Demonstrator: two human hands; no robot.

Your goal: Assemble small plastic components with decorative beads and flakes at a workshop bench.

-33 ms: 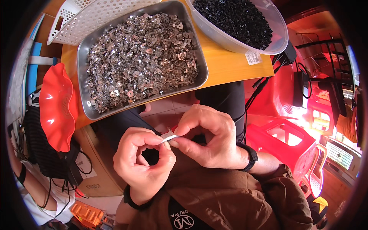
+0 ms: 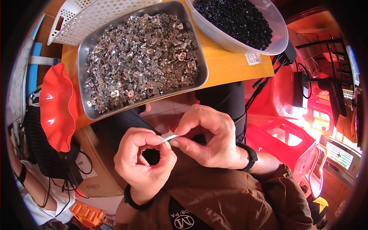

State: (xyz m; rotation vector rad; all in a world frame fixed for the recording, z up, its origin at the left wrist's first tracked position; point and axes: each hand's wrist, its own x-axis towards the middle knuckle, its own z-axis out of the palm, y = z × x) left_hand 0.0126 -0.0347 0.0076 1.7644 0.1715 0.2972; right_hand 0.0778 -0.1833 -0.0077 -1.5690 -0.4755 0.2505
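A small thin metal piece with a bright, pale edge [image 2: 169, 137] is pinched at the fingertips of both hands, above my lap. My left hand [image 2: 143, 161] grips one end between thumb and forefinger. From the other side, the thumb and forefinger of my right hand [image 2: 211, 138] press on it. Fingertips cover part of the piece, so its full shape is hidden. Beyond my hands, on the table, a steel tray [image 2: 82, 86] is heaped with small shiny metal clips [image 2: 142, 57]. Neither hand touches the tray.
A clear plastic basin [image 2: 230, 46] of small black parts [image 2: 237, 23] shares the yellow table [image 2: 222, 71] with a white perforated basket [image 2: 103, 19]. At left hangs a red wavy-edged dish [image 2: 57, 107] above a cardboard box [image 2: 97, 172]. Another person's arm [image 2: 36, 189] shows there. Red stools [image 2: 299, 153] stand right.
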